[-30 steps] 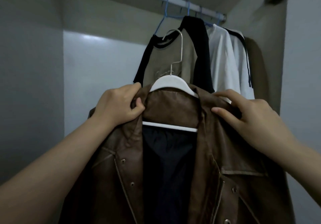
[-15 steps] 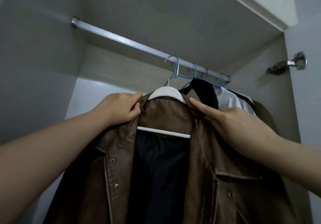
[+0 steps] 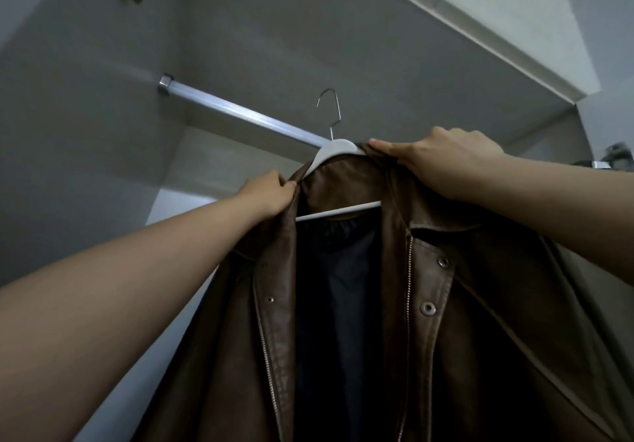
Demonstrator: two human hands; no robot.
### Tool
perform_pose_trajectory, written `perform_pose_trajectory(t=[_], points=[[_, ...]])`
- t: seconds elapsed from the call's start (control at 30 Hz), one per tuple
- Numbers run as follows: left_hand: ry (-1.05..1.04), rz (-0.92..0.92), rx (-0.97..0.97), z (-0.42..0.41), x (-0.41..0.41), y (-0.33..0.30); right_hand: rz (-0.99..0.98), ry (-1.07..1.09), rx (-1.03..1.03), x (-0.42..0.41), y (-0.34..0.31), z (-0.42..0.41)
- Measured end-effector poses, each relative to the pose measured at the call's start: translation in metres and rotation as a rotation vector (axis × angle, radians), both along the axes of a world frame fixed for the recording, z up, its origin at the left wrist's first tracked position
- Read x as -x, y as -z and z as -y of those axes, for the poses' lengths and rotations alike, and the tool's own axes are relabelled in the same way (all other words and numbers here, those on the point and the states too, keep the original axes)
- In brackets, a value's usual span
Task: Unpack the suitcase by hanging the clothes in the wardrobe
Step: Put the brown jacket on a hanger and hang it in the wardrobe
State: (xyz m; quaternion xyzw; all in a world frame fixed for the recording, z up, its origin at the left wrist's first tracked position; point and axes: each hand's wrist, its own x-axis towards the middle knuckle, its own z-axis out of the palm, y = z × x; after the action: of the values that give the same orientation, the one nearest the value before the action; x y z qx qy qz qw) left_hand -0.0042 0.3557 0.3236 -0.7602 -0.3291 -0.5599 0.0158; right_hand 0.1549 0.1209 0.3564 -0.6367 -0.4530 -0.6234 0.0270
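**Jacket raised above the rail**

Since half a second ago the hanger (image 3: 338,148) has risen: its hook now stands above the rail (image 3: 240,112), unhooked. Bare rail runs toward 10 o'clock. The left hand (image 3: 271,191) pinches the brown jacket (image 3: 429,304) by its collar; the right hand (image 3: 446,160) grips the shoulder. The jacket hangs open, with a dark lining.

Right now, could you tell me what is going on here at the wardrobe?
A person is lifting a brown leather jacket on a white hanger toward the wardrobe rail. The left hand pinches the jacket's collar on one side, and the right hand grips its shoulder on the other. The hanger's metal hook appears raised near the rail but not yet hooked over it, so the jacket is not hung.
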Motion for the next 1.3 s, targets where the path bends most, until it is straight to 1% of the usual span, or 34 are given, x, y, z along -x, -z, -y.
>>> perform_pose_trajectory(t=[0.13,0.3,0.63,0.77,0.9,1.03,1.17,1.3], points=[[0.007,-0.084,-0.070,0.002,-0.009,0.014,-0.069,0.015,-0.052,-0.011,-0.018,-0.017],[0.031,-0.124,-0.080,-0.007,-0.010,0.025,-0.219,0.021,-0.083,-0.013,-0.033,-0.041],[-0.020,-0.150,-0.063,-0.016,0.006,0.051,-0.408,-0.044,-0.061,0.001,-0.024,-0.101],[-0.027,-0.167,-0.032,-0.018,0.003,0.060,-0.402,-0.047,-0.070,0.008,-0.027,-0.105],[0.002,-0.173,-0.029,-0.011,-0.004,0.063,-0.375,0.039,0.026,0.008,-0.021,-0.123],[0.020,-0.194,-0.046,0.000,-0.010,0.067,-0.397,0.044,0.039,0.004,-0.013,-0.124],[0.085,-0.190,-0.031,0.013,-0.017,0.070,-0.416,0.101,0.054,0.010,-0.012,-0.115],[0.168,-0.196,-0.006,0.025,-0.027,0.078,-0.394,0.147,0.132,0.028,-0.015,-0.106]])
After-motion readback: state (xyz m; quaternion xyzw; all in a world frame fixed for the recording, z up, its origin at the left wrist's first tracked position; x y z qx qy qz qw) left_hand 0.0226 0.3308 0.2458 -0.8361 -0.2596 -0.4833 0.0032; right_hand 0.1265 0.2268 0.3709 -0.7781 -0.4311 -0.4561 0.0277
